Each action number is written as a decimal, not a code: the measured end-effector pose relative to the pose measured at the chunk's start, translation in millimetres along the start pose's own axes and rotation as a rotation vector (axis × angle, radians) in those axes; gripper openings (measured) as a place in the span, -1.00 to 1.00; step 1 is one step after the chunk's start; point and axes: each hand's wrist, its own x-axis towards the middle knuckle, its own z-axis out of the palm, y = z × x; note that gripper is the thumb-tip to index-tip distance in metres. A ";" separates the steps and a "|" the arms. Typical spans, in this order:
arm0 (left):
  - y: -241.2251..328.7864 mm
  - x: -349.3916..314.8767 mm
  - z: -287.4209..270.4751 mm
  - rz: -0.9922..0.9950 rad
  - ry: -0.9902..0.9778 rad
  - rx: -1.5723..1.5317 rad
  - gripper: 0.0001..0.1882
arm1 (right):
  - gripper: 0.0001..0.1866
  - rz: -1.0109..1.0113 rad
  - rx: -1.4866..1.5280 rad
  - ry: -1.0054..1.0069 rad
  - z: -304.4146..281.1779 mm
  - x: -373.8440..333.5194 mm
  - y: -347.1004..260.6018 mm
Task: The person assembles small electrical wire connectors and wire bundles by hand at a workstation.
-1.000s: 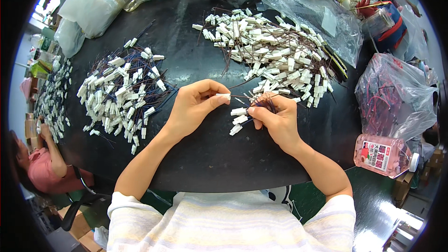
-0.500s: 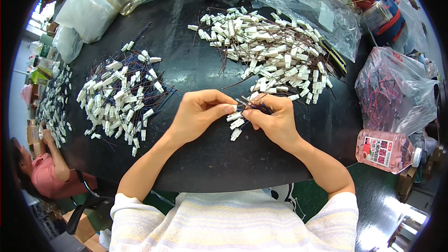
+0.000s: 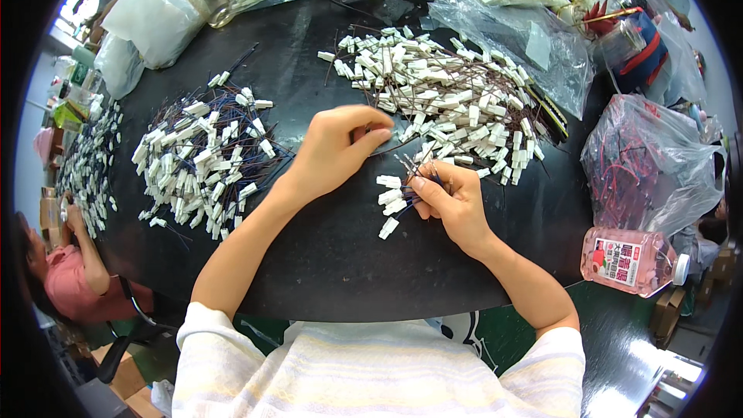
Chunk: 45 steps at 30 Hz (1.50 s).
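My right hand [image 3: 453, 200] pinches a small bunch of dark wires [image 3: 436, 176] between thumb and fingers. Their thin bare metal ends fan out above the fingertips. White plastic connectors [image 3: 392, 201] hang to the left of that hand, on the same bunch. To its left, my left hand [image 3: 340, 143] is raised beside the large pile of white connectors with brown wires [image 3: 449, 97]. Its fingers are curved, with a gap between thumb and forefinger, and nothing shows between them; the fingertips are slightly blurred. A loose wire lies on the black table [image 3: 309, 271] close to its thumb.
Another heap of white connectors with dark blue wires [image 3: 205, 159] is at left. Clear plastic bags [image 3: 511, 23] line the back. At right stand a bag of red and blue wires [image 3: 631, 162] and a pink bottle [image 3: 628, 261]. A co-worker in pink [image 3: 73, 282] sits far left.
My left hand has drawn away from the right hand, up and to the left, and its pinch has opened. The right hand keeps the wires, their metal ends now in plain sight.
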 end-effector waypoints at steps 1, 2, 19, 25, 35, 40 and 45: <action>-6.3 6.9 6.3 0.147 0.069 0.153 -0.85 | -0.81 0.001 0.009 0.022 1.4 0.1 0.8; -8.2 8.9 11.4 0.212 0.086 0.268 -0.86 | -0.80 0.003 0.018 0.045 3.0 0.0 1.0; 1.6 -38.3 -9.4 -0.406 -0.049 -0.764 -0.89 | -0.82 -0.023 -0.076 0.083 3.9 3.2 1.0; 0.7 -42.1 -7.3 -0.376 -0.066 -0.805 -0.83 | -0.80 -0.005 -0.049 0.049 3.1 2.5 3.0; 4.1 -44.3 -2.7 -0.319 -0.084 -0.694 -0.86 | -0.80 -0.044 -0.052 -0.038 0.0 4.1 5.3; 8.0 -45.5 -4.4 -0.324 -0.124 -0.531 -0.86 | -0.82 0.005 -0.069 -0.080 -3.0 5.6 1.0; 9.9 -47.7 -1.5 -0.316 -0.101 -0.525 -0.87 | -0.88 0.061 -0.017 -0.019 -3.3 6.5 0.1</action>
